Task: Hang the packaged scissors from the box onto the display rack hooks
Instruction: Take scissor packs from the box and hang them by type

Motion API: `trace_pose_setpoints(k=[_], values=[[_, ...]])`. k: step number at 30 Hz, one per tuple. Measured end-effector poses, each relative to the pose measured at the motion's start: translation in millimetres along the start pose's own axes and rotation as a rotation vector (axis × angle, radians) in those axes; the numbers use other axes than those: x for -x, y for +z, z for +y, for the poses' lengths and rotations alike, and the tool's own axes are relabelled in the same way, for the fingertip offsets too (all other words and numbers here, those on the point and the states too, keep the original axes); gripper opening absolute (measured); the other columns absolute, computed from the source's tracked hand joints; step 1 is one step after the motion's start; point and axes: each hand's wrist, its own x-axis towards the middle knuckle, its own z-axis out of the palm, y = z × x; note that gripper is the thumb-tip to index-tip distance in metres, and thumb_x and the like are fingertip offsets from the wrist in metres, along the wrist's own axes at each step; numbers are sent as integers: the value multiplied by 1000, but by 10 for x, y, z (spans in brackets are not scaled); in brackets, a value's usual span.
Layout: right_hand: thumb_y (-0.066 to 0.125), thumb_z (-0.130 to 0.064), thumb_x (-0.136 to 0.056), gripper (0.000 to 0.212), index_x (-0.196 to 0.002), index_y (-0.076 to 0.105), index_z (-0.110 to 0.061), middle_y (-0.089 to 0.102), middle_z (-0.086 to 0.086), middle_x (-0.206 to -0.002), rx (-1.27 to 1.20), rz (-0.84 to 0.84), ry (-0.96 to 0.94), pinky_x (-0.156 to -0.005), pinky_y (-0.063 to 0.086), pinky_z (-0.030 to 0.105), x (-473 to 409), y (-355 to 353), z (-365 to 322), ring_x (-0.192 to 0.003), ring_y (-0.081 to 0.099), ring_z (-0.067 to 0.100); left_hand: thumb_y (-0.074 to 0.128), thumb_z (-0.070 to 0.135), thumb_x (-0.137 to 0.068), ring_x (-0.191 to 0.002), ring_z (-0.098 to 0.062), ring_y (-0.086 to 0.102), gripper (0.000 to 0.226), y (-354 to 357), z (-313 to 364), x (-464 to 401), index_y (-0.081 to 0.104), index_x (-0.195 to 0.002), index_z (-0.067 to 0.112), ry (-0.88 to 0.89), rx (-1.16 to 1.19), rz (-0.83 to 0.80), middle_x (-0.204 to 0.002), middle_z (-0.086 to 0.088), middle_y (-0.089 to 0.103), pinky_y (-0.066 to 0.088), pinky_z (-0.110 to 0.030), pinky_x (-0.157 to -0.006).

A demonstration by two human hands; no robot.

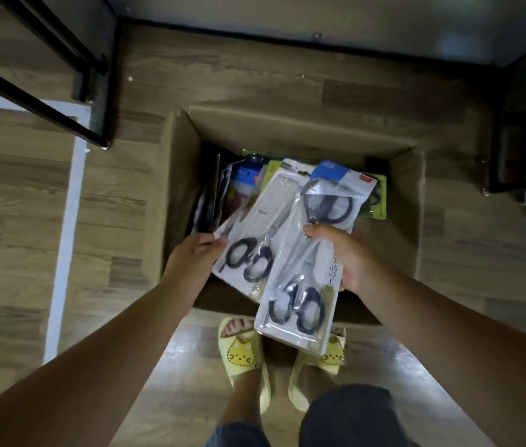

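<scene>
Over an open cardboard box (294, 124) standing on a wood-grain floor (120, 195), both hands work among packaged scissors; the left hand (195, 256) pinches the lower left edge of one white blister pack of black-handled scissors (255, 233), thumb on top and fingers curled beneath, the pack tilted with its handle end toward the person; the right hand (340, 258) grips the right edge of a second white blister pack of black-handled scissors (300, 304), fingers wrapped behind it and thumb laid across its front; this second pack overlaps the first and hangs past the box's near wall, above the person's feet; a third pack with a blue header card (332, 191) lies just behind the right thumb, its black loops showing through clear plastic, and whether the hand holds it too I cannot tell; deeper in the box lie more packets (245, 182), some green-backed, blurred in the dim light; yellow cat-face slippers (242, 353) stand just below the box; black metal rack legs (94, 91) rise at the upper left, another dark frame (513, 150) at the right edge.
</scene>
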Motion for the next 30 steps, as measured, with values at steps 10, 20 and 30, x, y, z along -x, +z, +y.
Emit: trace_pose_setpoints(k=[10,20,30], values=[[74,-3,-70,33,-101,68,-13,74,0,-92,133,-243,-309,-66,54,23,2561,396,-906,-82,70,12,59,37,-78,-109,-42,59,61,-920,1497,2104,54,-125,-2,52,92,-396,-118,-26,62,41,-52,-102],[70,6,-71,22,-89,70,-6,72,9,-84,192,-413,-679,-66,56,31,4840,403,-1937,-77,70,23,49,50,-79,-70,-22,65,48,-1451,2477,4071,66,-102,11,286,151,-491,-89,-10,70,49,-23,-61],[76,4,-66,34,-92,69,-17,74,-6,-85,219,-476,-1095,-62,50,12,6140,227,-2736,-80,70,7,46,72,-64,-45,-4,60,60,-1542,3386,5352,69,-95,26,590,137,-434,-56,5,68,46,-13,-42]])
